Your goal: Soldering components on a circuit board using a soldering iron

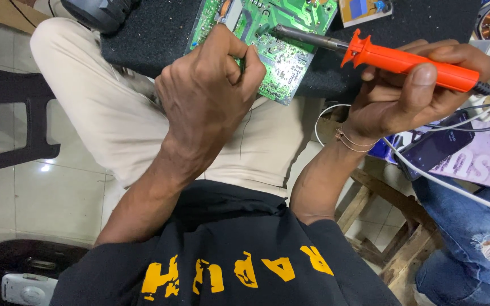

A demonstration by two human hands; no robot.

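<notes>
Gripping an orange-handled soldering iron (409, 59) in the right hand (404, 93), a seated person brings its dark metal tip down on a green circuit board (273, 42) that lies on a black mat (154, 34) across the lap. The fingers of that hand wrap the plastic handle, thumb on top, with the black cord trailing off at 3 o'clock. The left hand (211, 90) is clenched at the board's near edge, at about 9 o'clock from the tip, pinching a thin strand of wire (244, 122) that hangs down over the beige trousers (114, 119); whether it is solder cannot be told.

The iron looks light and stiff, and the safe hold is the orange handle behind its flared guard, well clear of the metal shaft, which is probably hot. The board appears thin, rigid and fragile, best held by its bare edges rather than its crowded face. The wire seems soft and easily bent.

A second small board (364, 10) lies at 12 o'clock beyond the iron. White cables (443, 184) run across at 4 o'clock, above another person's knee in torn blue jeans (472, 238). A wooden stool (387, 221) stands on the tiled floor (58, 198) below.
</notes>
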